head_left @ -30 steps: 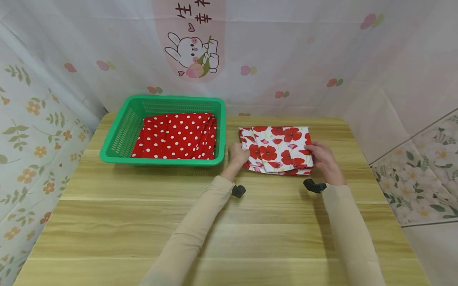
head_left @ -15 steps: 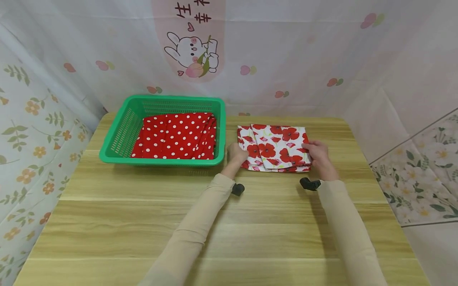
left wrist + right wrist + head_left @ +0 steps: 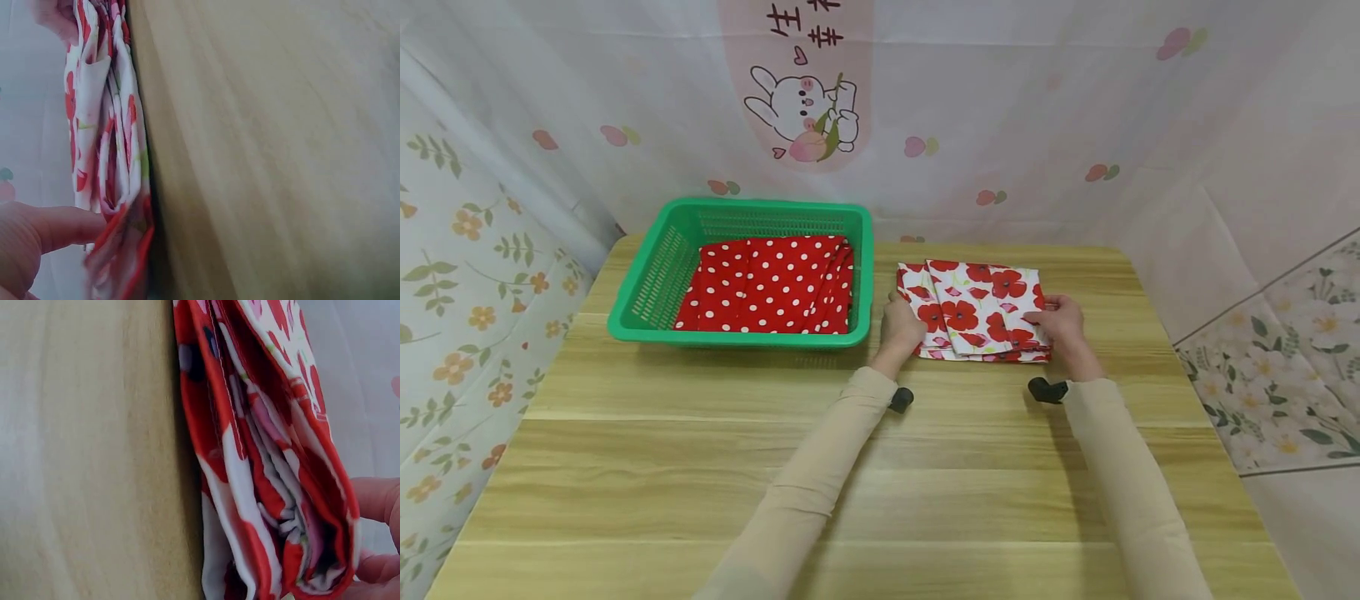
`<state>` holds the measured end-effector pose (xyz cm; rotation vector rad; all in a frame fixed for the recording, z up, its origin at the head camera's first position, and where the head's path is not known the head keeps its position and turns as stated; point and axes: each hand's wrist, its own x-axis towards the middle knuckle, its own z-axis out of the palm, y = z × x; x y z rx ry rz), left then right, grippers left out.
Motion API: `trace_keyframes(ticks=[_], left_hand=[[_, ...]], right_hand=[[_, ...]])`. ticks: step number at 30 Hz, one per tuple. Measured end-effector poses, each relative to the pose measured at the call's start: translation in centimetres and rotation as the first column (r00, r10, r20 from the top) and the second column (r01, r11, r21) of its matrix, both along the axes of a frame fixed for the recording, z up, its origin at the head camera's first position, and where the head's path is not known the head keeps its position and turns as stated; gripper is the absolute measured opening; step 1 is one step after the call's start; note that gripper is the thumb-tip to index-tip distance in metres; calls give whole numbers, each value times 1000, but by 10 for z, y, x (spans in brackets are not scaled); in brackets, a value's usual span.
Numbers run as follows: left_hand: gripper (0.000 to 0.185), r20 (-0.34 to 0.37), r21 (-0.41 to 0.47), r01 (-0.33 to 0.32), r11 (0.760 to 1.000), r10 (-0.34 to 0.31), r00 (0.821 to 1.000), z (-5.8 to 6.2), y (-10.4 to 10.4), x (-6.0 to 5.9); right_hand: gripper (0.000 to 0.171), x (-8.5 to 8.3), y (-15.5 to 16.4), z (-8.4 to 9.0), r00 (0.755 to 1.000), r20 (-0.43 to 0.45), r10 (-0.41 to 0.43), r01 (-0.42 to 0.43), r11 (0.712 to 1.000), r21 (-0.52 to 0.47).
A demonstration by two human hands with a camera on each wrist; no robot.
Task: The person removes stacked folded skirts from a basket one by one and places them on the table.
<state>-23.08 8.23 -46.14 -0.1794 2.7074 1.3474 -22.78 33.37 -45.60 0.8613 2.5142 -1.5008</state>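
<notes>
A folded white cloth with red poppies (image 3: 977, 308) lies on the table at the right rear, its layers stacked in a flat bundle. At its left end is my left hand (image 3: 902, 325); in the left wrist view one finger (image 3: 69, 226) reaches the folded layers there, and the other fingers are mostly hidden. My right hand (image 3: 1062, 323) pinches the right end, its thumb lying over the top edge. The right wrist view shows the open ends of the layers (image 3: 275, 462) facing the camera, with fingertips (image 3: 372, 497) at the upper fold.
A green plastic basket (image 3: 737, 337) stands left of the cloth, close to my left hand. Inside it lies a folded red cloth with white dots (image 3: 782, 283). The wooden table (image 3: 925, 500) ends at a printed curtain (image 3: 985, 108) behind.
The poppy cloth has shifted slightly left and away at its right end, with my right hand moving left along with it. My left hand has shifted slightly at the left end.
</notes>
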Motion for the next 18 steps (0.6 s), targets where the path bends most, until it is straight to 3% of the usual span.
trace_keyframes(ticks=[7, 10, 14, 18], left_hand=[[66, -55, -131, 59, 990, -67, 996, 5, 5, 1], [64, -85, -85, 49, 995, -56, 995, 7, 6, 2], [59, -136, 47, 60, 997, -53, 989, 13, 5, 3], [51, -178, 90, 113, 990, -95, 979, 23, 3, 5]], right_hand=[[53, 1, -6, 5, 996, -88, -3, 8, 998, 58], [52, 1, -10, 11, 993, -120, 0, 6, 998, 56], [50, 1, -16, 20, 984, -175, 7, -3, 1000, 24], [47, 3, -26, 31, 972, -224, 77, -82, 997, -14]])
